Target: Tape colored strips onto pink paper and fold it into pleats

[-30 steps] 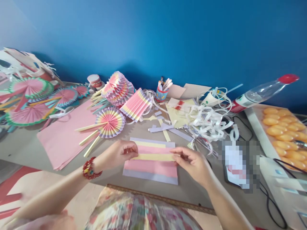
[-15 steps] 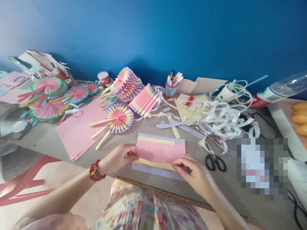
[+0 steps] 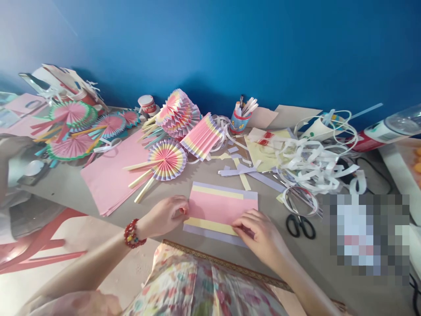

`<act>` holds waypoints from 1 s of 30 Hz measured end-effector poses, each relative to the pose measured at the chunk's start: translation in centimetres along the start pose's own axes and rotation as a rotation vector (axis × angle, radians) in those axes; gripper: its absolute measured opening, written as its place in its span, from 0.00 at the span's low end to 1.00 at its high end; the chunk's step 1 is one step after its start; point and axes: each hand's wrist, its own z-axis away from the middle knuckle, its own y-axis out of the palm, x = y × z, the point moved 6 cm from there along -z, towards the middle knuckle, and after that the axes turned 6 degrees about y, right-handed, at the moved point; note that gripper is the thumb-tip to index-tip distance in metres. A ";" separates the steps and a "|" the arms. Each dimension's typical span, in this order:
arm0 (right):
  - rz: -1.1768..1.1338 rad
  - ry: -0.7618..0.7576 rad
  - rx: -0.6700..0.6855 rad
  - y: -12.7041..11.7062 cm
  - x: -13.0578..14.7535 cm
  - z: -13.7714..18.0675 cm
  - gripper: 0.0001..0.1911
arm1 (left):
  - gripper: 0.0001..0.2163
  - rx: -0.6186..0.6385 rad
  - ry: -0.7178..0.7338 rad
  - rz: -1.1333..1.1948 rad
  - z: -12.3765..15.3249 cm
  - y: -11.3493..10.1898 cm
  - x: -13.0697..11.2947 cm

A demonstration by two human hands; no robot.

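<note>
A pink sheet of paper [image 3: 213,207] lies on the table in front of me, with lilac bands along its far and near edges. A yellow paper strip [image 3: 210,225] runs flat along the near side, beside the lilac band [image 3: 210,235]. At its left end, my left hand [image 3: 169,215] is closed with curled fingers and thumb pinching the strip. My right hand [image 3: 258,232] pinches the right end between thumb and fingers, resting against the sheet. Another yellow strip [image 3: 217,192] lies along the far edge.
Black-handled scissors [image 3: 300,226] and a tape roll [image 3: 301,201] lie to the right, near tangled white paper strips [image 3: 309,164]. Folded paper fans [image 3: 166,159] and stacked pink paper [image 3: 113,175] are at left. A pen cup [image 3: 239,121] stands by the blue wall.
The yellow strip, bowed earlier, now lies straighter and flatter on the sheet. My right hand has shifted slightly left. The left hand stays at the left end while the view turns slightly.
</note>
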 end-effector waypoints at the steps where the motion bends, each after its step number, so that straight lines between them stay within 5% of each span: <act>1: 0.005 0.003 0.002 0.1 -0.1 0.0 0.06 | 0.05 0.001 0.008 -0.010 0.0 0.1 0.0; 30: 0.061 0.038 0.040 0.6 -0.3 -0.1 0.04 | 0.06 0.025 0.094 -0.157 0.2 1.0 0.1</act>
